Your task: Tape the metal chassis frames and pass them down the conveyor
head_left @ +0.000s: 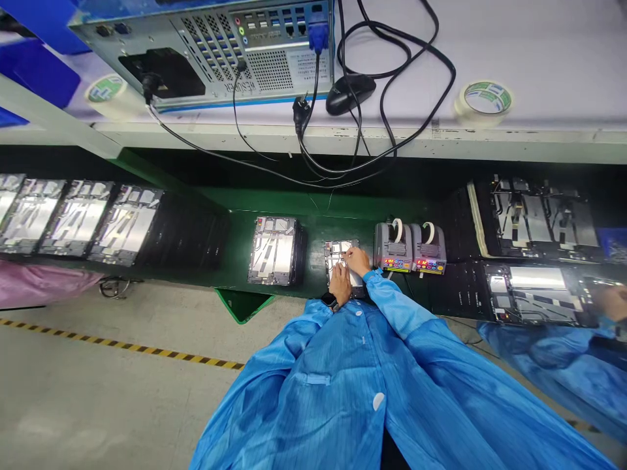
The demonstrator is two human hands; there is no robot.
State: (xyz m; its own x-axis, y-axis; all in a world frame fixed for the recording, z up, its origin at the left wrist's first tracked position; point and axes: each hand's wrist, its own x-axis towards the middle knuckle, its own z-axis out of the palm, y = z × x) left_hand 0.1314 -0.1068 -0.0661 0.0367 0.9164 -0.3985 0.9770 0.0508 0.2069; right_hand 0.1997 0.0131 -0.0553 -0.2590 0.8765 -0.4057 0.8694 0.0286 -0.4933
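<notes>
An opened tablet-like device (337,250) lies on the green conveyor belt (235,228) right in front of me. My left hand (339,285) rests flat on its near part, fingers stretched out, a dark watch on the wrist. My right hand (357,260) lies over the device's right side with fingers curled and pressing on the inside; whether it holds anything is too small to tell. Both arms wear blue coat sleeves.
Another opened device (273,250) lies to the left, and a row of them (73,219) further left. Two tape dispensers (409,247) stand right of my hands. More devices (533,297) and a co-worker's blue sleeve (578,356) are at right. A computer case (206,52), cables, a mouse (349,93) and tape rolls (484,99) sit on the shelf above.
</notes>
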